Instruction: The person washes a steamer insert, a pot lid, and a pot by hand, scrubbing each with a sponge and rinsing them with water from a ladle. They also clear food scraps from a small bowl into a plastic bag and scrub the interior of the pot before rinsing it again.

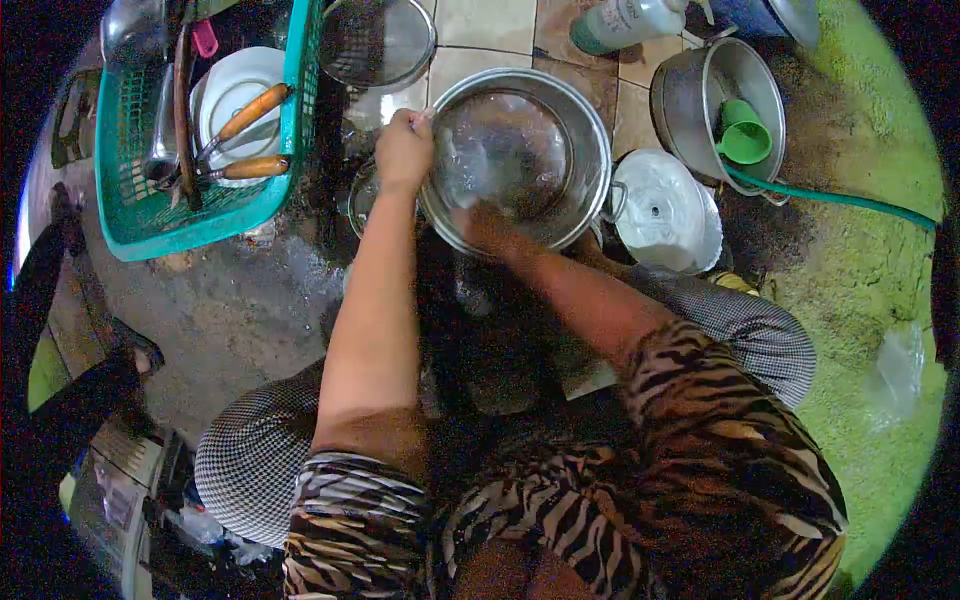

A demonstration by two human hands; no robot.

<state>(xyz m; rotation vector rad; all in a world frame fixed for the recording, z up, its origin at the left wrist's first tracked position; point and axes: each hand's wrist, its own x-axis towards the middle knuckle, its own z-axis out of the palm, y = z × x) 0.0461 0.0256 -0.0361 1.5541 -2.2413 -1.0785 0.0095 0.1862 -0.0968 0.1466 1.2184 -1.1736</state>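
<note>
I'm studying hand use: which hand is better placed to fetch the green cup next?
Probably the right hand: though blurred inside the metal pot, it is nearer the green cup, while the left hand grips the pot's left rim.

Dim and grainy, the view curves into black corners, with bright glints on the metal pot (591,168).

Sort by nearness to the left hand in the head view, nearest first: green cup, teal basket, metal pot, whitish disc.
1. Metal pot, left hand on its rim
2. Teal basket, on the left
3. Whitish disc, right of the pot
4. Green cup, farther right
</note>
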